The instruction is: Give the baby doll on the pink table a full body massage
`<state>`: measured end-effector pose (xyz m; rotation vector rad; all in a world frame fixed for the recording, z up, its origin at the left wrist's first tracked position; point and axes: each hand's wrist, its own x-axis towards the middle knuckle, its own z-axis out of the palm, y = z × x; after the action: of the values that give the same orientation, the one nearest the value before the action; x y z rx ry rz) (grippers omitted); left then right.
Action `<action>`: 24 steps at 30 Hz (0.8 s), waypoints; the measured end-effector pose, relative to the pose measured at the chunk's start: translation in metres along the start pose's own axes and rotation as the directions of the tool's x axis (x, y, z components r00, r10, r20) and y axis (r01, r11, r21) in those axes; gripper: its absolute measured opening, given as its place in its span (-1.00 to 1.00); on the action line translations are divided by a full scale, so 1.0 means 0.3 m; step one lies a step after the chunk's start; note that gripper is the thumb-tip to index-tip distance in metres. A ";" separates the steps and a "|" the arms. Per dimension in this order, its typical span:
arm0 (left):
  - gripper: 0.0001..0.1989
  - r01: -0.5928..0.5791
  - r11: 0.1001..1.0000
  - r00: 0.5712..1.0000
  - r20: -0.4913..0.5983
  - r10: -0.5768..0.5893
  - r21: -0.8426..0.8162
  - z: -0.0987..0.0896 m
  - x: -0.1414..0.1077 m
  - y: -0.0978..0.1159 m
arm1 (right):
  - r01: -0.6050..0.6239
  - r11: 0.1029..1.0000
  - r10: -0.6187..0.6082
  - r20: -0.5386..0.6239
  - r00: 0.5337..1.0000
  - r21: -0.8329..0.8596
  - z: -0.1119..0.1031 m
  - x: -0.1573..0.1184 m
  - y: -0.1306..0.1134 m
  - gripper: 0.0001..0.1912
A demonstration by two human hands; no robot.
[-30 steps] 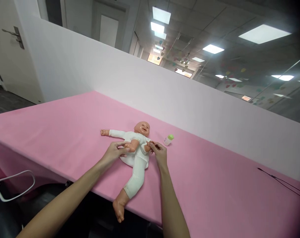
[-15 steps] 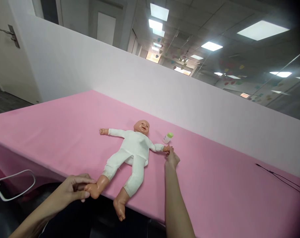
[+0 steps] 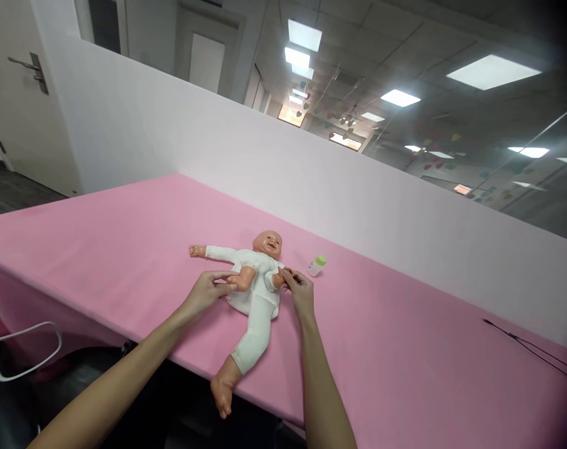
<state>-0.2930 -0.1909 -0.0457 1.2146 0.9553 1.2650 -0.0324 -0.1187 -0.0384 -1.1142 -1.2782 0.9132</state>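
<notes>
A baby doll with a white cloth body lies on its back on the pink-covered table. My left hand grips the doll's foot, whose leg is folded up over the belly. Its other leg lies straight, with that foot past the table's front edge. My right hand pinches the doll's hand, its arm bent in toward the chest. The doll's free arm stretches out sideways. Close to my right hand stands a small white bottle with a green cap.
A white partition wall runs along the table's back edge. Thin black cords lie on the table at the far right. A white cable loop hangs at the lower left, and a door stands beyond.
My left hand has pushed the doll's foot up from the table's front edge to its belly, folding the leg. My right hand has brought the doll's hand inward to its body.
</notes>
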 end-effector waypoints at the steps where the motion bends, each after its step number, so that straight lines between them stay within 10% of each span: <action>1: -0.57 0.003 1.000 1.000 0.000 -0.003 0.012 -0.011 -0.015 0.000 | -0.006 1.000 0.007 -0.055 0.998 0.023 -0.018 0.008 0.005 -0.53; 13: -0.75 0.057 0.973 0.990 0.111 -0.083 0.225 -0.183 -0.469 -0.113 | -0.234 0.957 0.288 -0.594 0.751 0.169 -0.319 0.117 0.200 -0.61; 19: -0.77 0.022 0.931 0.997 0.059 -0.046 0.363 -0.126 -0.524 -0.201 | -0.404 0.889 0.199 -0.613 0.765 -0.215 -0.349 0.081 0.206 -0.80; 24: -0.63 -0.069 0.930 0.987 0.158 0.012 0.361 -0.152 -0.539 -0.175 | -0.334 0.846 0.019 -0.602 0.798 -0.416 -0.306 0.040 0.057 -0.76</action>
<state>-0.3467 -0.3403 -0.1220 1.6045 1.0869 1.0326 0.0610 -0.1139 -0.0478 -1.7997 -0.9082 0.2985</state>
